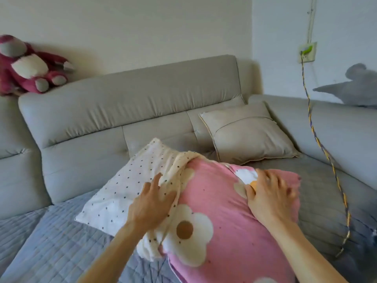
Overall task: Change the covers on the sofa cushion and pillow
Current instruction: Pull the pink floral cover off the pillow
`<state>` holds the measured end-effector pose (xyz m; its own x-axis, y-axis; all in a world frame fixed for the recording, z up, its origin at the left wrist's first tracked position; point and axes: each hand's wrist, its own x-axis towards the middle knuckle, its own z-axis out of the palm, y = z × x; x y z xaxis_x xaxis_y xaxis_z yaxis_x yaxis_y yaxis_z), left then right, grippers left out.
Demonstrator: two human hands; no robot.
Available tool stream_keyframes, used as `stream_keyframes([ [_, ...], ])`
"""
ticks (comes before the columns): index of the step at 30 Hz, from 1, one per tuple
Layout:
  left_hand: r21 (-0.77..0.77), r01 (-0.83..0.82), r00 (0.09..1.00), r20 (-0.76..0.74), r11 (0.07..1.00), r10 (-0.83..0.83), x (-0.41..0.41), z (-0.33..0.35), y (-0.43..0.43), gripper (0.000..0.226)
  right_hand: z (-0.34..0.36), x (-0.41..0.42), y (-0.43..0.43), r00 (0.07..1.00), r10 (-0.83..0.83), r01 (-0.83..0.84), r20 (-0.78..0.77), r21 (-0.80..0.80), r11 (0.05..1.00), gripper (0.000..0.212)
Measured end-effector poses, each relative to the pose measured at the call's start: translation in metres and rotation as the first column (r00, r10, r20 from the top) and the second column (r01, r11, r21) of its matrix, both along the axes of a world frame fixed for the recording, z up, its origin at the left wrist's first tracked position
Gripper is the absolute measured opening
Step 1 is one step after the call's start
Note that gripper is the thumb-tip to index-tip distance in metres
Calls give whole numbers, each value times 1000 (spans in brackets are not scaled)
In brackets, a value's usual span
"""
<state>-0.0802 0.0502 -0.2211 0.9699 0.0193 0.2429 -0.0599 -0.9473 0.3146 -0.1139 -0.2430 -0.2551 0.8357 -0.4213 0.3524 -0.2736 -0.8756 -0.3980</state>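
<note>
A pink pillow (228,209) with white flower prints lies on the sofa seat in front of me. A cream cover with small dark dots (126,186) is bunched over the pillow's left end and spreads flat to the left. My left hand (151,203) lies with spread fingers on the bunched edge of the dotted cover. My right hand (269,195) presses on the pillow's upper right part, fingers slightly curled and blurred. A beige cushion (251,135) leans against the backrest behind the pillow.
The grey sofa (130,103) has a blue-grey quilted mat (53,242) on its seat. A red plush bear (26,66) sits on the backrest at the left. A grey plush toy (357,86) lies at the right. A braided cord (324,152) hangs from a wall socket (308,52).
</note>
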Motion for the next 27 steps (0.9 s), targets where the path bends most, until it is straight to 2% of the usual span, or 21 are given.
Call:
stream_keyframes([
  [2,-7,52,997,61,999,-51,-26,-36,4,65,-1,-1,11,992,52,-50,112,-21,999,47],
  [4,19,125,983,136,992,-127,-49,-58,6,69,1,-6,28,976,163,-148,146,-103,984,55],
  [7,-40,182,959,227,982,-169,-65,-66,19,69,4,-25,65,948,313,-304,61,-126,944,73],
  [10,81,294,909,283,952,-305,-72,-72,39,75,-11,-57,120,874,480,-481,-74,-262,837,98],
  [12,189,342,892,242,920,-382,-76,-83,51,90,-30,-77,152,814,547,-578,-195,-354,735,109],
  [13,253,343,888,226,904,-400,-79,-88,56,95,-42,-81,163,798,555,-601,-235,-383,702,104],
  [16,380,314,894,190,870,-405,-82,-99,62,95,-59,-84,171,838,503,-534,-214,-514,672,57],
  [18,392,282,903,200,876,-380,-80,-96,62,95,-55,-80,165,837,516,-511,-181,-594,621,47],
  [20,403,260,906,212,877,-366,-76,-87,59,94,-39,-76,152,810,572,-503,-125,-649,570,45],
  [24,321,136,928,289,937,-234,-57,-67,87,107,20,-66,106,785,609,-401,110,-658,637,52],
  [27,381,73,921,328,922,-209,-49,-53,115,112,36,-70,70,831,554,-412,46,-618,670,63],
])
